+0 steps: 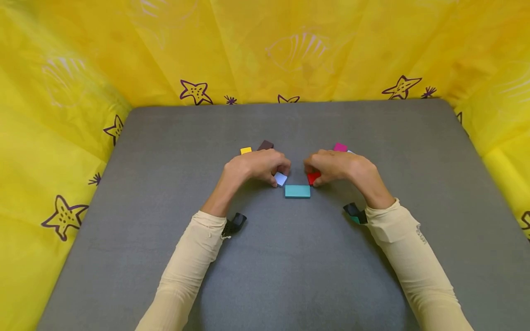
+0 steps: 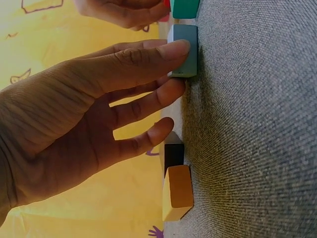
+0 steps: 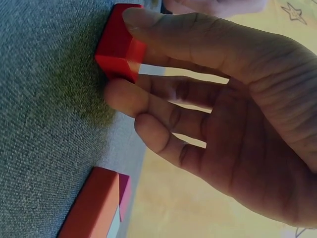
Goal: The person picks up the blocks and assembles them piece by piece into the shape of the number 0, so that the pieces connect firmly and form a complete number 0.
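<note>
My left hand (image 1: 262, 164) pinches a light blue block (image 1: 280, 179) between thumb and fingers on the grey table. The left wrist view shows the thumb on the near face of that block (image 2: 183, 52), the lower fingers held away from it. Opposite, my right hand (image 1: 337, 164) grips a red block (image 1: 313, 178), with the thumb on one side in the right wrist view, where the red block (image 3: 119, 47) is close up. Just in front of both lies a teal rectangular block (image 1: 297, 191), roughly midway between the hands.
Beyond the left hand are a yellow block (image 1: 246, 151) and a dark brown block (image 1: 266, 145). A magenta block (image 1: 341, 147) peeks out behind the right hand. An orange block (image 3: 91, 203) shows in the right wrist view. Yellow patterned cloth (image 1: 248, 50) borders the table (image 1: 265, 276).
</note>
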The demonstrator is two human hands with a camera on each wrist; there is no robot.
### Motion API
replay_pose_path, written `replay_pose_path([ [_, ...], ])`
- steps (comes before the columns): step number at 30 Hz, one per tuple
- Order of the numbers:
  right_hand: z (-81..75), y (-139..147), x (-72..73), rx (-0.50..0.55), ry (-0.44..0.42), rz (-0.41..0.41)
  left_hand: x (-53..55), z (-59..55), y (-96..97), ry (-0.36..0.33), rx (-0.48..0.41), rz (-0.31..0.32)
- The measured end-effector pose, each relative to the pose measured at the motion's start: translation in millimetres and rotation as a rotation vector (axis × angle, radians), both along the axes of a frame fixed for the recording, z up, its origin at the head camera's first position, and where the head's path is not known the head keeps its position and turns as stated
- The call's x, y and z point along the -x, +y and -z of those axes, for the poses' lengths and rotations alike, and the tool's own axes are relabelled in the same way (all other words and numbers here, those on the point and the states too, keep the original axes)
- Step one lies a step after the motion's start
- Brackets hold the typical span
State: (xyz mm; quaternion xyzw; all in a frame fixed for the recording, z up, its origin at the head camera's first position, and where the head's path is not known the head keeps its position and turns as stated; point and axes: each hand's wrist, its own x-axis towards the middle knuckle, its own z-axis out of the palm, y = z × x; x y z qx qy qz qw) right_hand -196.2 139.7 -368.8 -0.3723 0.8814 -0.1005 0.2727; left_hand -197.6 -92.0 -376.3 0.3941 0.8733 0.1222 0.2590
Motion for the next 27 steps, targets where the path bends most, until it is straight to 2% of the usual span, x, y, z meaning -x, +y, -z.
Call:
replay_pose_path([
  [27, 0.5, 0.3, 1.0, 0.002, -0.004, 0.004, 1.1, -1.7, -2.3, -0.021, 0.000, -0.027],
])
